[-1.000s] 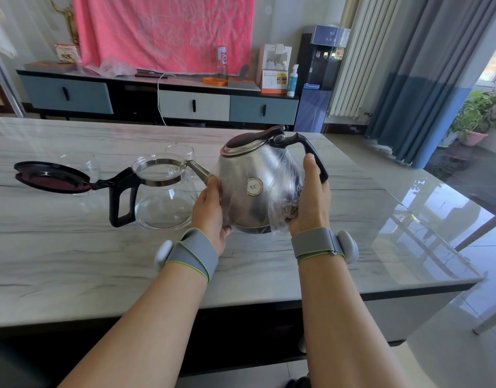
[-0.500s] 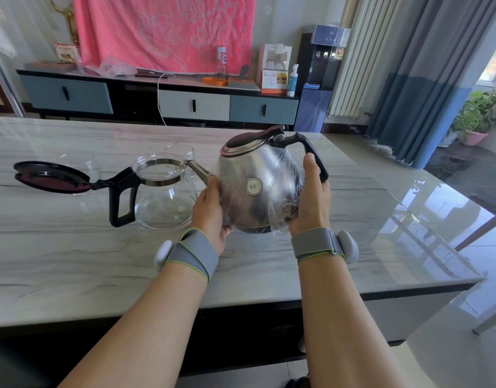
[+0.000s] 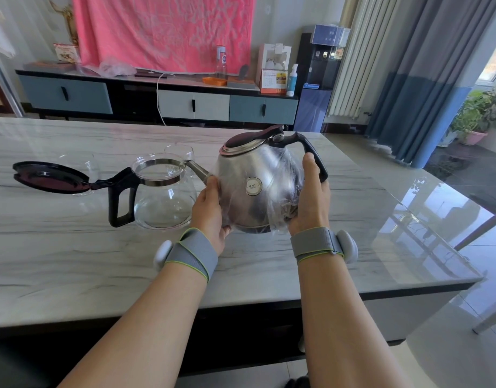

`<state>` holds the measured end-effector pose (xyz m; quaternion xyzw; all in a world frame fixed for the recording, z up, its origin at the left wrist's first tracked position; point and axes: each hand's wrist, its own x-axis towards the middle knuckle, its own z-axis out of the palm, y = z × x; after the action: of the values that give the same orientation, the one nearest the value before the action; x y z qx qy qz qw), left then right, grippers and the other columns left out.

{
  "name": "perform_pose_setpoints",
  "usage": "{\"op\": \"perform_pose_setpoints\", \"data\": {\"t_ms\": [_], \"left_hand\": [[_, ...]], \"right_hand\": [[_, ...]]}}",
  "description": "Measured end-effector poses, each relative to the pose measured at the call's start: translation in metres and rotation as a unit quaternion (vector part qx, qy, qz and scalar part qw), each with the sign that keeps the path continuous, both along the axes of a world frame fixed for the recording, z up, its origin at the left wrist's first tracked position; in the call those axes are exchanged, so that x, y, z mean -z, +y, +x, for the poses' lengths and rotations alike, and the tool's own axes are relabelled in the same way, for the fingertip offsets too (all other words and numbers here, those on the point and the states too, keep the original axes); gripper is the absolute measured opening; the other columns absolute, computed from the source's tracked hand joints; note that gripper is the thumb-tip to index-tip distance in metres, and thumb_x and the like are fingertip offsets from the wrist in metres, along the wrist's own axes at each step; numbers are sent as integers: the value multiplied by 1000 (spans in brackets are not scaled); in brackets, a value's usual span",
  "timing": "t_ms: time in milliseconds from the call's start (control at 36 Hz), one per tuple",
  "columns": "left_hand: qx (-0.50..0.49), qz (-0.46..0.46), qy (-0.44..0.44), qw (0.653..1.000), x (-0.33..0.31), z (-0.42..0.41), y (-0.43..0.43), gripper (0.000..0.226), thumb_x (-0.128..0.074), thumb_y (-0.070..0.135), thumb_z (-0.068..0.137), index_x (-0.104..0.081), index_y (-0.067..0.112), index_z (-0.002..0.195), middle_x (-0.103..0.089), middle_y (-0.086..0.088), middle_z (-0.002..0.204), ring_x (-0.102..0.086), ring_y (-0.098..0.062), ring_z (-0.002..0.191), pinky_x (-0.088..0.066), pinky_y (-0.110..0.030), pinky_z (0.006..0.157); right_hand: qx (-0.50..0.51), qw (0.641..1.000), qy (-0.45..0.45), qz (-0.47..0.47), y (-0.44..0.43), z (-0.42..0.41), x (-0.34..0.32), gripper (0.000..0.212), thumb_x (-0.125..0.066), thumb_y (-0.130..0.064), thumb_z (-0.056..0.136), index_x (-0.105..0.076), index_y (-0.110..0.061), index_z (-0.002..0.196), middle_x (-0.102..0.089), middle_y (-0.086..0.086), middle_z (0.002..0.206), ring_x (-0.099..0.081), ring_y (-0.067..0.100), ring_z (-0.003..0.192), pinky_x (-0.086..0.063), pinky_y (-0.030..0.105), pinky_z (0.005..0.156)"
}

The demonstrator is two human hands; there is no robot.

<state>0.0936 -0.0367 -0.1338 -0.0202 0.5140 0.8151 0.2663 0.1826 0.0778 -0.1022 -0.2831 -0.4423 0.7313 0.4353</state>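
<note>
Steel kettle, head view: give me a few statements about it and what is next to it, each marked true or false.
1. Both hands hold the steel kettle: the left hand on the spout side, the right hand on the handle side. True.
2. Clear plastic film covers the kettle's body. True.
3. The glass carafe has its lid shut. False: its black lid is swung open, out to the left.
4. The kettle's spout points away from the carafe. False: it points at the carafe's rim.
5. The carafe stands upright on the table. True.
</note>
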Motion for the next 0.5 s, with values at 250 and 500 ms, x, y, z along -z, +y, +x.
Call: {"op": "perform_pose_setpoints", "data": {"t_ms": [250,500], "left_hand": [[1,0,-2,1000,-1,0,-2,37,-48,62,97,-61,36,121,-66,3,127,-63,-25,113,-50,-56,100],[4,4,6,1000,1,0,-1,31,-48,60,98,-65,35,105,-68,3,122,-65,-22,109,-51,-56,99]], "right_hand": [[-3,1000,4,3,-2,0,-1,53,-73,-59,75,-64,-16,103,-71,5,110,-62,37,128,-53,57,109],[-10,1000,-4,5,0,1,-1,36,-73,-60,74,-63,-33,95,-68,-3,110,-65,30,125,-53,52,111]]}}
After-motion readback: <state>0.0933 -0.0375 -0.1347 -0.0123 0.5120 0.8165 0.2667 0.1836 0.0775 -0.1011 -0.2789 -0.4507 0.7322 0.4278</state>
